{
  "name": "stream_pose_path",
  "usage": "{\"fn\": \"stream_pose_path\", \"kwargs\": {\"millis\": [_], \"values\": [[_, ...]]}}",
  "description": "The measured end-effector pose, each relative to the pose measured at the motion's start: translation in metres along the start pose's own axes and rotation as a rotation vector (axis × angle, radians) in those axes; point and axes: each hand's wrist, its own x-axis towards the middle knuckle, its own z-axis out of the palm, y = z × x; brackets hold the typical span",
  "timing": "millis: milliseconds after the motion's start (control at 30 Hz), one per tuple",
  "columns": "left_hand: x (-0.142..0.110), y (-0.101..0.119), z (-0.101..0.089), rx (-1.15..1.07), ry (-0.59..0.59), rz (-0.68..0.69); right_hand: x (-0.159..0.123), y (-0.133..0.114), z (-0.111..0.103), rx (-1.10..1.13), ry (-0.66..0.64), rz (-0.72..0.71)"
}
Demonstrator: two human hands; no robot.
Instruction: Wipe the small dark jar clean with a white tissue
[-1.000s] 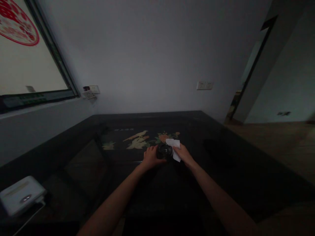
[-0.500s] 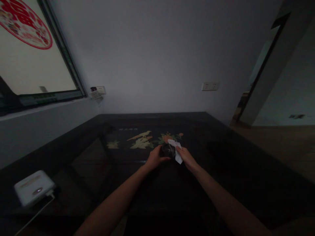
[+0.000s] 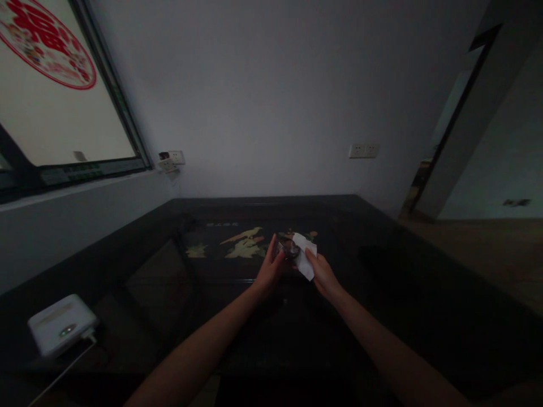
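My left hand (image 3: 270,270) grips a small round glass dish (image 3: 287,247), see-through and dark against the table. Its thumb lies on the near side and its fingers along the left side. A white paper tissue (image 3: 304,257) is pinched in my right hand (image 3: 321,272), its upper edge reaching the dish's right side. Both hands are over the middle of the black glossy table (image 3: 271,333). Dim light hides the dish's exact shape.
A picture of birds and flowers (image 3: 244,243) decorates the tabletop beyond my hands. At the left stands a white box-shaped device (image 3: 63,325) with a cable. Wall sockets (image 3: 363,151) sit above the far edge, and a window (image 3: 63,113) is at the upper left.
The glass dish has been tilted and raised slightly, and my left hand has turned with its fingers pointing up. The tissue has shifted a little at the dish's right side.
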Motion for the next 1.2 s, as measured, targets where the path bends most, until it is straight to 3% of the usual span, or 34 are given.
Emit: {"fn": "stream_pose_path", "kwargs": {"millis": [267,433,567,667,833,967,1200], "values": [[0.011,0.003,-0.017,-0.228,0.088,-0.202,0.015,-0.003,-0.021,-0.155,0.09,-0.112],[0.011,0.006,-0.02,-0.277,0.064,-0.259,0.02,-0.013,-0.034,-0.324,0.168,-0.288],[0.01,0.006,-0.015,-0.294,0.043,-0.281,0.013,-0.017,-0.029,-0.445,0.155,-0.417],[0.01,0.005,-0.013,-0.301,0.041,-0.288,0.004,-0.016,-0.022,-0.516,0.07,-0.495],[0.012,0.003,-0.013,-0.3,0.097,-0.28,-0.003,-0.011,-0.015,-0.751,-0.223,-0.705],[0.014,0.002,-0.015,-0.304,0.149,-0.263,-0.002,-0.009,-0.016,-0.825,-0.324,-0.703],[0.016,0.001,-0.018,-0.335,0.161,-0.299,-0.006,-0.01,-0.016,-0.902,-0.387,-0.643]]}}
